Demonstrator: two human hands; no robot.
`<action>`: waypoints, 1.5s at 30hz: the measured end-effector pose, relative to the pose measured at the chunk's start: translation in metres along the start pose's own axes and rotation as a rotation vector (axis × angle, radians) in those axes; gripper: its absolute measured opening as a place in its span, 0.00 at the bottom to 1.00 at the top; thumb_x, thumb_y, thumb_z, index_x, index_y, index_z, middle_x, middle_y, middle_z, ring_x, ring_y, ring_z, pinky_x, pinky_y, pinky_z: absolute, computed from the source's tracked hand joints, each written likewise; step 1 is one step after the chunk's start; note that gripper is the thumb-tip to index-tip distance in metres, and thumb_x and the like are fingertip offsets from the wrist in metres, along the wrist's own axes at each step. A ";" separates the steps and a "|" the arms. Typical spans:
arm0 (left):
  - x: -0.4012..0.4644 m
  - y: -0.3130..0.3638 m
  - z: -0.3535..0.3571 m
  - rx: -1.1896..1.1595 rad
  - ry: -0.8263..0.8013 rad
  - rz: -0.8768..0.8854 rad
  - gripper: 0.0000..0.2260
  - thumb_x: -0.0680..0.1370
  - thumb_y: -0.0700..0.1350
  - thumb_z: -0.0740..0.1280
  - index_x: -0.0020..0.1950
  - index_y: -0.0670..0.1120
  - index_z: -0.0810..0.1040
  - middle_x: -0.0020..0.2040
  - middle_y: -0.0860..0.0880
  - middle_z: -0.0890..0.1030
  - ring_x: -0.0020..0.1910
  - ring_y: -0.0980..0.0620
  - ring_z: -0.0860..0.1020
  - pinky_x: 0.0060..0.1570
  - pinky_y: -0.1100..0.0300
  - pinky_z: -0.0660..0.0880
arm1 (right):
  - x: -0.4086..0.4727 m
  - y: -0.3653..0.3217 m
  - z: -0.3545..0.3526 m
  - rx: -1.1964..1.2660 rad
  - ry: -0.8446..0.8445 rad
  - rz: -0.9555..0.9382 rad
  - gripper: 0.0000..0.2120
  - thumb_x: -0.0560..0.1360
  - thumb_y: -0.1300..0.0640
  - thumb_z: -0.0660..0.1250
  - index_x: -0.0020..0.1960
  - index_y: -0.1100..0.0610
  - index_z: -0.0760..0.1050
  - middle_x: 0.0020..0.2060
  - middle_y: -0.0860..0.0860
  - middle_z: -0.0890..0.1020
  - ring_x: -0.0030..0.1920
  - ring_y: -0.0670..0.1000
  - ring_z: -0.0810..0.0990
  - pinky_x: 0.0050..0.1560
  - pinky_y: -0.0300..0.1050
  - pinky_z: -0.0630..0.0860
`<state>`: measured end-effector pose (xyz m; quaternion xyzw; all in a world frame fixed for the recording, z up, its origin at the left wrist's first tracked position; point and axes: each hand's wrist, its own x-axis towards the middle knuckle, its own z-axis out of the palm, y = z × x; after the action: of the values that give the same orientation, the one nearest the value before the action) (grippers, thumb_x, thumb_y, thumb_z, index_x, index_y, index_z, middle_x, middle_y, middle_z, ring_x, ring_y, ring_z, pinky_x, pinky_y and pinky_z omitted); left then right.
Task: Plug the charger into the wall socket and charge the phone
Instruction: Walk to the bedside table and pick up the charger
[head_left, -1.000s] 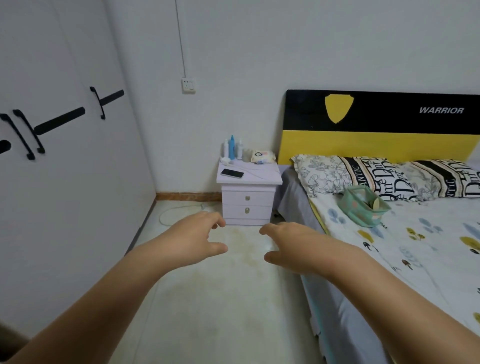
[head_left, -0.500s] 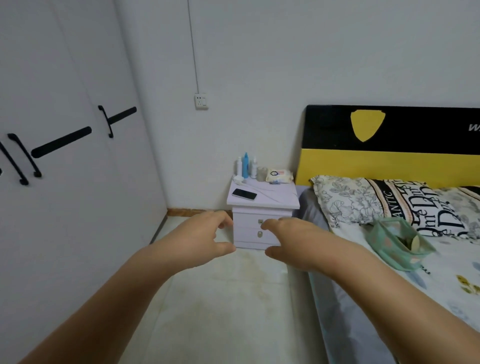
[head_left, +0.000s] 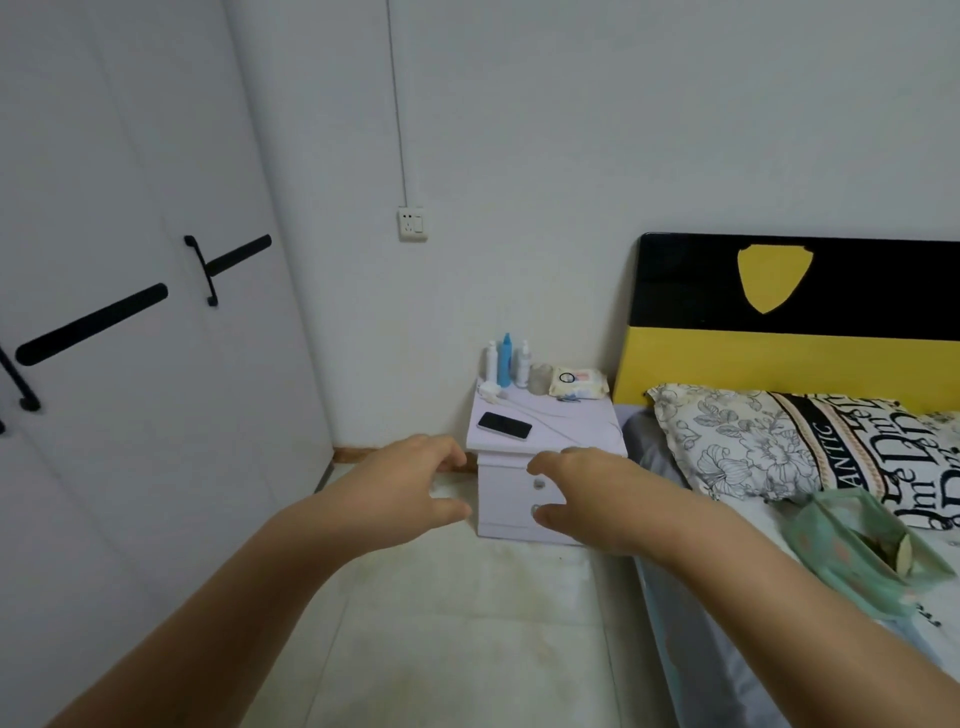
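A black phone (head_left: 504, 425) lies flat on the white nightstand (head_left: 582, 431) against the far wall. A white charger plug (head_left: 489, 391) with its thin white cable (head_left: 540, 415) rests on the nightstand's top behind the phone. The white wall socket (head_left: 412, 224) is mounted on the wall, above and left of the nightstand. My left hand (head_left: 400, 491) and my right hand (head_left: 582, 496) are both stretched forward in front of the nightstand's drawers, fingers curled apart, holding nothing.
Bottles (head_left: 506, 361), a jar and a wipes pack (head_left: 577, 383) stand at the nightstand's back. A bed (head_left: 779, 613) with pillows (head_left: 769, 441), a green pouch (head_left: 862, 551) and a black-and-yellow headboard (head_left: 779, 332) fills the right. White wardrobe doors (head_left: 130, 312) line the left. Tiled floor (head_left: 457, 623) lies between.
The view has come closer to the nightstand and tilted up. Both hands stay outstretched and empty, now in front of the drawers.
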<state>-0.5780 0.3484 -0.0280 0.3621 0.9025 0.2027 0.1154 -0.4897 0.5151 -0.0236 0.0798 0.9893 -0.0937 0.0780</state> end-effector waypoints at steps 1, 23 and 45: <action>0.008 -0.008 -0.005 -0.008 0.001 0.004 0.20 0.72 0.52 0.67 0.62 0.52 0.70 0.62 0.52 0.73 0.55 0.54 0.73 0.51 0.63 0.68 | 0.011 -0.004 -0.002 -0.005 0.006 0.006 0.22 0.76 0.51 0.60 0.68 0.53 0.64 0.64 0.54 0.73 0.62 0.55 0.73 0.57 0.48 0.71; 0.195 -0.094 -0.048 -0.018 -0.015 -0.035 0.20 0.71 0.51 0.68 0.61 0.51 0.70 0.60 0.51 0.74 0.53 0.52 0.75 0.56 0.57 0.72 | 0.216 0.022 -0.034 0.044 -0.015 -0.022 0.18 0.76 0.52 0.59 0.65 0.53 0.67 0.61 0.54 0.76 0.56 0.54 0.75 0.51 0.45 0.72; 0.399 -0.195 -0.093 -0.006 -0.033 -0.021 0.20 0.72 0.51 0.67 0.62 0.50 0.69 0.61 0.50 0.74 0.54 0.52 0.73 0.54 0.61 0.69 | 0.449 0.046 -0.063 0.045 -0.075 -0.053 0.21 0.77 0.51 0.58 0.69 0.52 0.64 0.65 0.55 0.73 0.60 0.55 0.74 0.50 0.42 0.69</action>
<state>-1.0131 0.4738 -0.0568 0.3554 0.9037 0.1980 0.1333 -0.9287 0.6362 -0.0468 0.0516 0.9851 -0.1210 0.1106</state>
